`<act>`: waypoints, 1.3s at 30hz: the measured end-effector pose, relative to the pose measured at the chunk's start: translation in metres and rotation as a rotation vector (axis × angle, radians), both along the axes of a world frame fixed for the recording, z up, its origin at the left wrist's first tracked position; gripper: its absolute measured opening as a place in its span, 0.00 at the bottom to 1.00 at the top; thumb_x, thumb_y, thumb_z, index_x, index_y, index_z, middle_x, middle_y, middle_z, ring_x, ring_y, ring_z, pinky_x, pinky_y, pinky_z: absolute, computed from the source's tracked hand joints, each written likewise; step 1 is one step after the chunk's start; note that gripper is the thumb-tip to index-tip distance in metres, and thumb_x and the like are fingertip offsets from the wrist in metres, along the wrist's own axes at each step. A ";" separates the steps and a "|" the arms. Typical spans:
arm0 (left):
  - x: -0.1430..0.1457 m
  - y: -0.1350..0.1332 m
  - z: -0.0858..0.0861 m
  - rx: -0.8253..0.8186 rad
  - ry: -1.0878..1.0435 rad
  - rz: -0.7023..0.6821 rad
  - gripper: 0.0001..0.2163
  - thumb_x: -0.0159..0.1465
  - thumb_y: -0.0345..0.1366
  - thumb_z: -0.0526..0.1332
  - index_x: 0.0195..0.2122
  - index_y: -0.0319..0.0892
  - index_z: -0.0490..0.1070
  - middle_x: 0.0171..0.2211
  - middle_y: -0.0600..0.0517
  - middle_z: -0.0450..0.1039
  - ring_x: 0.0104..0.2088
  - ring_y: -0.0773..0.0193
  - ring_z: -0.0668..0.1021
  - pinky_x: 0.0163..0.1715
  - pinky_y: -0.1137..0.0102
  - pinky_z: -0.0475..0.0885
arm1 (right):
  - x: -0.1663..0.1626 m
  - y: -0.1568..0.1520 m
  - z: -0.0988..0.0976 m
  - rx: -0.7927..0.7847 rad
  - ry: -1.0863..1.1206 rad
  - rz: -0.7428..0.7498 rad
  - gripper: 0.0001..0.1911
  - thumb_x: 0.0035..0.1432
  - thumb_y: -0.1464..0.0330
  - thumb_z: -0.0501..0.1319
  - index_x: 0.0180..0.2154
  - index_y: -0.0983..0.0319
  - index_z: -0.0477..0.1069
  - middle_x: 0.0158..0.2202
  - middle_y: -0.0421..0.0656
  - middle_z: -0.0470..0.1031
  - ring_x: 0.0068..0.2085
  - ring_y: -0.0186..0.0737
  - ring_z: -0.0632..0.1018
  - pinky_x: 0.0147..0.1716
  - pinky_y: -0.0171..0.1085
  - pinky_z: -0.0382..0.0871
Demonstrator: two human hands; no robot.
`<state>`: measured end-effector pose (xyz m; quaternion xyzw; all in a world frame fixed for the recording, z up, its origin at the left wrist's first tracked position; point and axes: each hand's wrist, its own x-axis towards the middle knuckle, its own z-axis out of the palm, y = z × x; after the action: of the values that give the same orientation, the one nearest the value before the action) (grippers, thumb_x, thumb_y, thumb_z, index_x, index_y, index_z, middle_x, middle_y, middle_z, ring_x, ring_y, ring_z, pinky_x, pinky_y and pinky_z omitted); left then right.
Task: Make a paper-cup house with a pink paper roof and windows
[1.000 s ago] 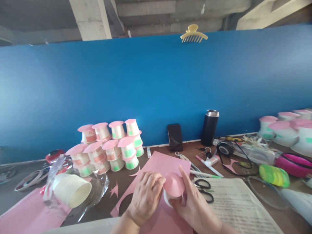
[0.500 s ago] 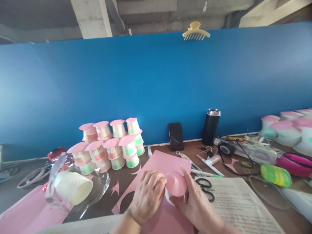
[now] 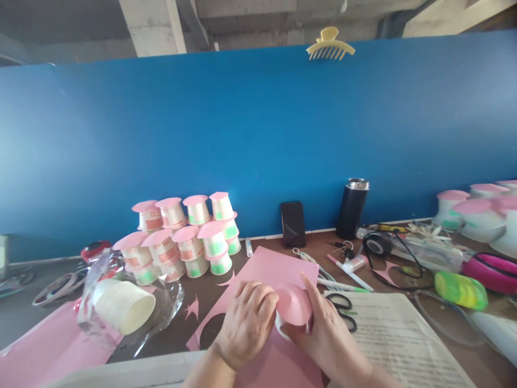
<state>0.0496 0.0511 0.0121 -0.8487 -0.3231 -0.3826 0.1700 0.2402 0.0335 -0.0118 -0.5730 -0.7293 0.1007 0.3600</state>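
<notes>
A pink paper disc (image 3: 294, 305) sits on top of a small white paper cup (image 3: 283, 328), which is mostly hidden under it. My right hand (image 3: 329, 331) wraps round the cup from the right, with the thumb low in front and the index finger up beside the disc. From the left, my left hand (image 3: 248, 318) curls its fingers and pinches at the disc's edge. Both hands are over a sheet of pink paper (image 3: 264, 267) that has a round hole cut out. Black-handled scissors (image 3: 341, 302) lie just right of my right hand.
Stacked decorated cups (image 3: 188, 245) with pink tops stand at the back left. Nested white cups (image 3: 129, 307) lie in clear plastic. A phone (image 3: 293, 223) and a black flask (image 3: 352, 210) are near the blue partition (image 3: 258, 134). Printed paper (image 3: 399, 334) lies at right.
The whole view has shifted very slightly. Both hands keep their hold on the cup and disc, with hardly any movement.
</notes>
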 end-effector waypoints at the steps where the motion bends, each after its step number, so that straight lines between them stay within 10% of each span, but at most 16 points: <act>1: 0.000 0.000 0.000 0.000 0.000 0.003 0.11 0.62 0.20 0.57 0.43 0.39 0.70 0.36 0.49 0.74 0.38 0.59 0.73 0.42 0.62 0.66 | 0.000 0.000 0.000 -0.001 -0.007 -0.001 0.46 0.49 0.69 0.65 0.66 0.63 0.47 0.43 0.49 0.79 0.44 0.53 0.79 0.42 0.49 0.73; 18: 0.003 -0.002 -0.001 -0.025 0.025 0.066 0.06 0.64 0.25 0.57 0.40 0.39 0.69 0.34 0.49 0.72 0.36 0.57 0.71 0.41 0.61 0.64 | 0.000 -0.001 -0.005 0.029 -0.062 -0.031 0.50 0.46 0.68 0.69 0.65 0.62 0.45 0.48 0.53 0.77 0.47 0.56 0.78 0.46 0.52 0.71; 26: -0.001 0.001 -0.002 0.029 0.046 0.044 0.16 0.67 0.25 0.55 0.55 0.38 0.68 0.40 0.46 0.73 0.41 0.57 0.73 0.47 0.60 0.63 | -0.003 -0.003 0.003 -0.052 -0.028 -0.061 0.51 0.44 0.68 0.70 0.66 0.63 0.48 0.51 0.55 0.77 0.51 0.57 0.77 0.50 0.54 0.69; 39: 0.003 0.001 0.003 0.036 0.008 0.071 0.09 0.65 0.26 0.57 0.44 0.37 0.72 0.37 0.48 0.74 0.39 0.58 0.73 0.47 0.61 0.64 | -0.003 0.000 -0.003 -0.012 -0.027 -0.046 0.50 0.45 0.68 0.69 0.65 0.61 0.47 0.47 0.51 0.78 0.48 0.56 0.78 0.48 0.54 0.69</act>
<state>0.0525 0.0523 0.0149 -0.8351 -0.3454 -0.3785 0.1999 0.2374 0.0330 -0.0149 -0.5929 -0.7203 0.0891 0.3489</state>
